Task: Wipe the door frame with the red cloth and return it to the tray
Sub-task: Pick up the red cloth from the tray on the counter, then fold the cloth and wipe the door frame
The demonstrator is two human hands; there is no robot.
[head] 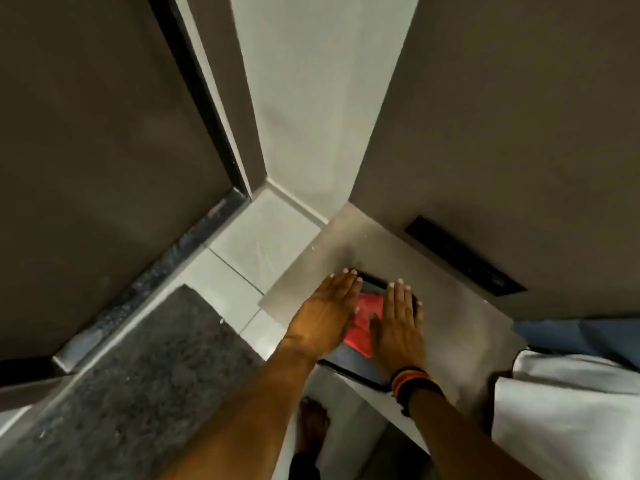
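Note:
The red cloth (365,322) lies folded in a dark tray (360,374) on a grey tabletop. My left hand (323,313) is flat, fingers together, over the tray's left side and the cloth's left edge. My right hand (398,323), with banded bracelets at the wrist, lies flat over the tray's right side beside the cloth. Neither hand grips anything. Much of the tray and cloth is hidden under my hands. The door frame (204,98), dark with a pale inner strip, runs up the left beside a brown door.
The grey tabletop (460,327) stands against a brown wall with a black slot (464,258). A dark grey mat (145,382) lies on the pale floor tiles at lower left. White and blue fabric (568,407) sits at the right. A bare foot (313,424) is below.

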